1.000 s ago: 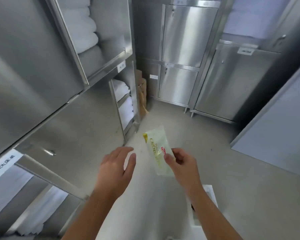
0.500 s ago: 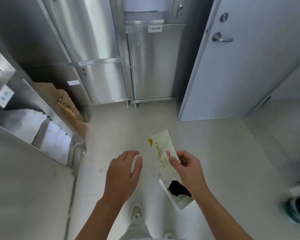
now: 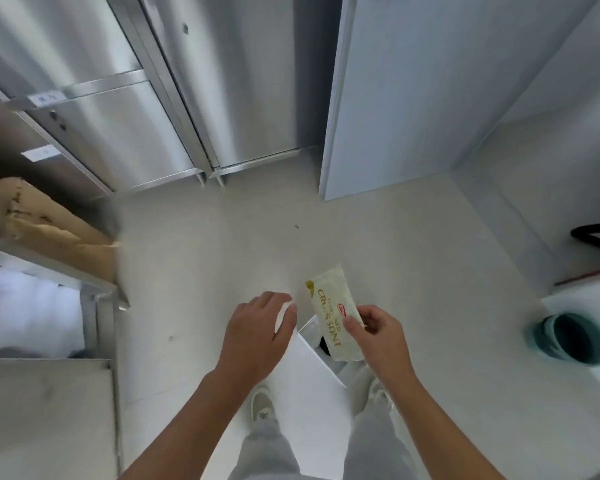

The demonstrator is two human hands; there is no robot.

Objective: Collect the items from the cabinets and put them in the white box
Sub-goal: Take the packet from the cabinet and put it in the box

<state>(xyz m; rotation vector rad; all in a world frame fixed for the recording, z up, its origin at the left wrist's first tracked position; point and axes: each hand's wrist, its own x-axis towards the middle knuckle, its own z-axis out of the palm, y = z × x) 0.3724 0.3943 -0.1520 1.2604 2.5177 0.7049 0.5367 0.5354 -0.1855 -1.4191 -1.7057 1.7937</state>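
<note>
Head view, looking straight down past my operator's legs: the croissant packet (image 3: pixel 331 315) is out of the cabinets (image 3: pixel 125 109) and held in the air, its lower end hanging over the open top of the white box (image 3: pixel 317 363), which stands on the floor (image 3: pixel 205 258) just ahead of the shoes. The packet is not yet in the box, so I'd put this item at the last step: lower and let go. Something dark (image 3: pixel 324 344) seems to lie inside the box already, perhaps an item collected before, but too little of it shows for me to be sure. How many items remain in the cabinets I cannot tell; the steel doors at the upper left of the frame are closed, and the open shelf at the left edge is blurred.

The right hand (image 3: pixel 383 341) comes in from the lower right and pinches the packet between thumb and curled fingers at about mid-length, with the packet running from upper left to lower right and its printed face up. The left hand (image 3: pixel 257 336) hovers palm down just left of the packet, fingers loosely spread and holding nothing, with a sliver of floor showing between its fingertips and the wrapper.
</note>
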